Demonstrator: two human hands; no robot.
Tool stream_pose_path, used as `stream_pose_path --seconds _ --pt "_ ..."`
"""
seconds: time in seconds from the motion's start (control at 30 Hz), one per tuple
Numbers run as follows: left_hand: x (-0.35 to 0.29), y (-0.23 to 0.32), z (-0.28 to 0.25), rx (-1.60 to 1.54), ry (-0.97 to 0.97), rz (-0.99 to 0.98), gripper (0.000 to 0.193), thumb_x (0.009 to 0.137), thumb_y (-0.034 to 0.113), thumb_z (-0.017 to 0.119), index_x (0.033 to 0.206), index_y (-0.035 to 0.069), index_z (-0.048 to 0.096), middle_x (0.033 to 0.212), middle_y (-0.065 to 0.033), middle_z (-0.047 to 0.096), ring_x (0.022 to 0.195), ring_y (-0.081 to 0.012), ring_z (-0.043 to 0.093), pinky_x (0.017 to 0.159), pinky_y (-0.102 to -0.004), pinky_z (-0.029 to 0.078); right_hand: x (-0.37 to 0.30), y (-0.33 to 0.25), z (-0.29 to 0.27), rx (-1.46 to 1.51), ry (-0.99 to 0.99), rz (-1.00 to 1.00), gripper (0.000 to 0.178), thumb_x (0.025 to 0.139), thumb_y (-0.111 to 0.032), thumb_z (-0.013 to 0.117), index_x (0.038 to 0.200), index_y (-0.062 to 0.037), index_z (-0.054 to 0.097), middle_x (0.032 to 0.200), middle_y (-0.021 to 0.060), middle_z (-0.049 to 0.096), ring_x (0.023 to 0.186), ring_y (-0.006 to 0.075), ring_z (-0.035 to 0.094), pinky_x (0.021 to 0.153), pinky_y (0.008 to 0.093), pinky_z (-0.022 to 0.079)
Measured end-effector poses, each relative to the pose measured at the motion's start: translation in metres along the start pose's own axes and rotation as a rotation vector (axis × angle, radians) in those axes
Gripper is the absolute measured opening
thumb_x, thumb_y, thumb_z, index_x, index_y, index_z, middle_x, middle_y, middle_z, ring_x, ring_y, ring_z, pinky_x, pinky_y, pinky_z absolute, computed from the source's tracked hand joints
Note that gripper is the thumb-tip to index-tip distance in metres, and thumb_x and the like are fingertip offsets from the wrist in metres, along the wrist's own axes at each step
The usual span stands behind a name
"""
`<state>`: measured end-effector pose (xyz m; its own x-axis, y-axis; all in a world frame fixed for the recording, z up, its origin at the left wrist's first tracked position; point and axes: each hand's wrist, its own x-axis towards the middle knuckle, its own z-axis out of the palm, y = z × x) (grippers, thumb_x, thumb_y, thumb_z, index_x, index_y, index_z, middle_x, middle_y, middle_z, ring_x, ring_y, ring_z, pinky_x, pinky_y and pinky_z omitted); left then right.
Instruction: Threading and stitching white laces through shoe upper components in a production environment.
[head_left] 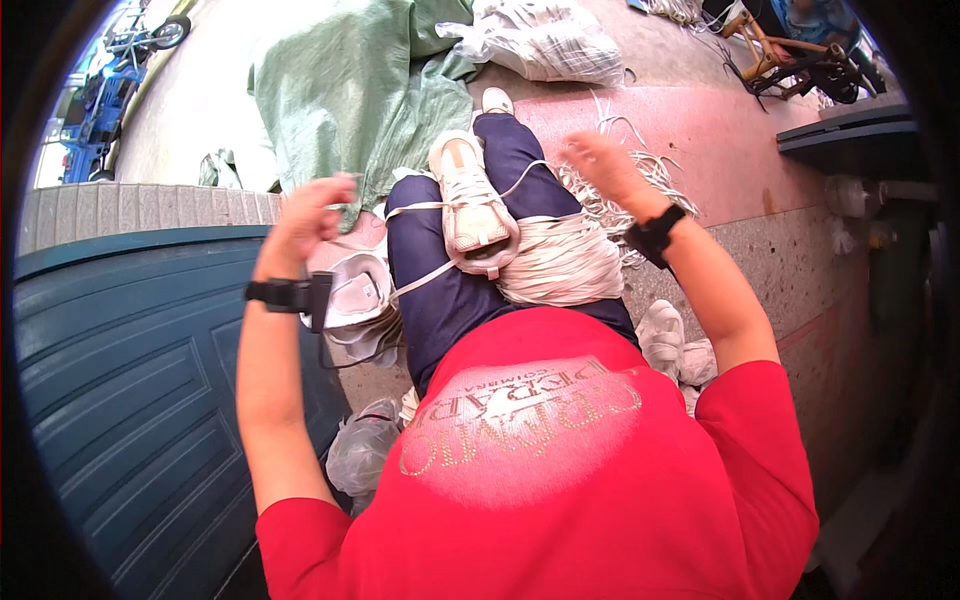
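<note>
A cream sneaker [478, 215] lies across my thighs, its toe pointing toward me. Its pale shoelace [415, 207] is threaded through the upper, with loose lengths trailing out on both sides. My left hand [315, 215] is raised to the left of the sneaker, its fingers curled in. Whatever they may hold is too small to make out. On the other side, my right hand [603, 170] hovers above my knee, slightly blurred, with fingers extended and nothing visible in them. Against my right thigh rests a thick bundle of pale laces [562, 260].
More sneakers [358, 290] are stacked beside my left leg. Loose laces [640, 185] spread over the floor at right, near wrapped white shoes [662, 335]. Green sheeting [345, 90] and a plastic sack [545, 42] lie ahead. A blue panelled door [150, 380] stands at left.
</note>
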<state>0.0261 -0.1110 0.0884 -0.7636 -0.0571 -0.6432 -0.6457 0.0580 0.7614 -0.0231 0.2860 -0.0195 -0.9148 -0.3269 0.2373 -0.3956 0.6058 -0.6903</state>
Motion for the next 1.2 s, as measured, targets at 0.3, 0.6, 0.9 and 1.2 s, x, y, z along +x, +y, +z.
stream_pose_path --seconds 0.3,0.6,0.9,1.2 --pt "-0.099 0.045 -0.227 -0.616 0.247 0.381 0.013 0.090 0.016 0.046 0.092 0.004 0.052 0.055 0.0046 0.033 0.043 -0.0043 0.028 0.041 -0.0195 0.024 -0.039 0.111 -0.223 0.663 0.627 0.833 0.007 0.079 -0.015 0.057 0.085 -0.0113 0.057 0.059 -0.0046 0.041 0.043 0.0046 0.034 0.035 0.0199 0.027" --pt "-0.014 -0.031 -0.054 -0.158 0.134 0.051 0.018 0.081 0.019 0.055 0.092 0.006 0.059 0.061 0.0075 0.041 0.050 -0.0039 0.036 0.044 -0.0185 0.026 0.006 0.004 -0.074 0.517 -0.064 0.453 0.023 0.082 -0.014 0.055 0.103 -0.0056 0.058 0.075 0.0016 0.060 0.066 0.0097 0.055 0.060 0.0237 0.045" --pt "0.005 -0.071 0.084 0.213 -0.080 0.159 0.016 0.083 0.014 0.053 0.090 0.002 0.060 0.067 0.0004 0.057 0.058 -0.0054 0.050 0.054 -0.0194 0.039 -0.009 -0.066 0.059 -0.218 -0.269 -0.137 0.013 0.072 -0.011 0.049 0.070 -0.0036 0.059 0.076 0.0128 0.056 0.078 0.0308 0.052 0.068 0.0409 0.043" --pt "0.014 -0.097 0.090 1.004 0.296 0.641 0.017 0.081 0.020 0.052 0.086 0.008 0.063 0.073 -0.0101 0.062 0.070 -0.0275 0.056 0.062 -0.0395 0.043 -0.006 -0.078 0.066 -0.394 -0.284 -0.158 0.008 0.069 -0.007 0.051 0.072 -0.0047 0.057 0.079 0.0088 0.054 0.081 0.0271 0.050 0.068 0.0389 0.042"
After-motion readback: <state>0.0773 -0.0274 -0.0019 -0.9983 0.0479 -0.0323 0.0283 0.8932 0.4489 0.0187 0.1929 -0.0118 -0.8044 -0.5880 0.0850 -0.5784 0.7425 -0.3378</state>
